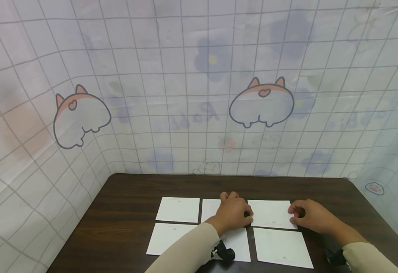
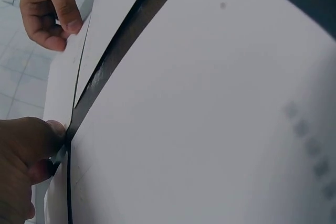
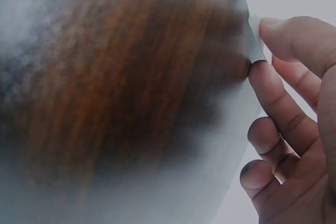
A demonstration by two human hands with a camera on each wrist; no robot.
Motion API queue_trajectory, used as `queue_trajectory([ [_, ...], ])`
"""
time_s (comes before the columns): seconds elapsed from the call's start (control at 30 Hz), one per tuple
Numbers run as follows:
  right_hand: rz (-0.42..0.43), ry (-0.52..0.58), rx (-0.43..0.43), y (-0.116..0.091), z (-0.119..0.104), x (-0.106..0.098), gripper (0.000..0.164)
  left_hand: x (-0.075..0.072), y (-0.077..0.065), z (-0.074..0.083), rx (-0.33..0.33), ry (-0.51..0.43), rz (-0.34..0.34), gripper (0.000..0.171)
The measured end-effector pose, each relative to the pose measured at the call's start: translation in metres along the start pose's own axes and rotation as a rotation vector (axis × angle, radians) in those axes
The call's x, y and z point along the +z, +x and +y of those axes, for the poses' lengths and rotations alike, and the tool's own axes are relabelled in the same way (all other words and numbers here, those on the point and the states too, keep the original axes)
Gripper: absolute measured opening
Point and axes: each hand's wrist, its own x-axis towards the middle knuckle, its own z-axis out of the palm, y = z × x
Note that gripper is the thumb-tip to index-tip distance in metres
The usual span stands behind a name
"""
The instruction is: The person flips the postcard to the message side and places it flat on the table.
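Note:
Two rows of white paper sheets lie on the brown table, each row three wide. At the upper right sheet (image 1: 268, 211), my left hand (image 1: 231, 212) pinches the left edge with thumb and forefinger. My right hand (image 1: 316, 217) pinches the same sheet's right edge; in the right wrist view its thumb and forefinger meet at a paper edge. Below it lies the lower right sheet (image 1: 282, 246). My left hand and sleeve partly cover the upper middle sheet (image 1: 210, 206) and lower middle sheet (image 1: 240, 244). Small faint marks show on several sheets.
The upper left sheet (image 1: 177, 209) and lower left sheet (image 1: 167, 237) lie on the left side. Narrow strips of dark wood table (image 1: 117, 212) show between sheets. A gridded cloth (image 1: 192, 94) with cartoon animals hangs behind the table and along both sides.

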Motion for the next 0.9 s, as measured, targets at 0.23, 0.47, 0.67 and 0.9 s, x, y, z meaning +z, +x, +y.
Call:
queue_trajectory([
  [0.23,-0.001,-0.007,-0.051,0.001,-0.001,0.001,0.019,0.001,-0.001,-0.002,0.009,0.023,0.008,0.007],
  [0.47,0.041,-0.069,0.013,0.0,-0.004,0.001,0.022,0.0,-0.002,-0.005,0.03,-0.023,0.013,0.009],
  [0.67,0.103,-0.071,0.036,-0.003,-0.012,-0.003,0.021,-0.007,-0.005,-0.016,0.026,-0.068,0.003,0.017],
  [0.9,0.091,-0.119,0.067,-0.003,-0.014,-0.006,0.018,-0.019,-0.016,-0.033,0.016,-0.071,0.026,0.02],
])
